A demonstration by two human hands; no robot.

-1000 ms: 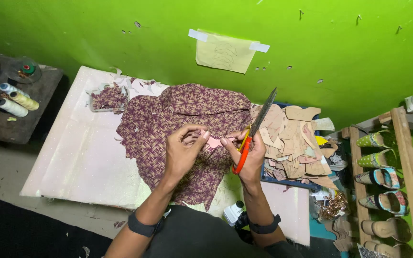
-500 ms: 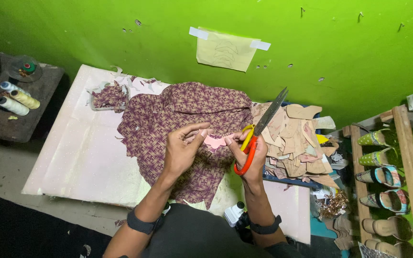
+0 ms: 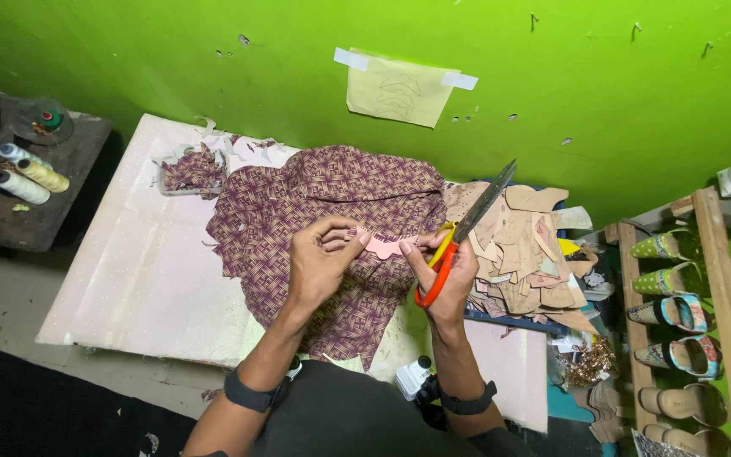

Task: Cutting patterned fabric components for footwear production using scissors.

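From the head camera, the left hand pinches a small pink cut piece over the patterned fabric, while the right hand grips orange-handled scissors, blades pointing to one o'clock. At three o'clock a heap of cut shapes lies finished, judging by it; most of the fabric looks uncut.

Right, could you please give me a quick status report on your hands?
Left hand pinching small pink cut-out piece. Right hand gripping orange-handled scissors, blades up. Purple woven-pattern fabric underneath. Tan pattern pieces piled alongside.
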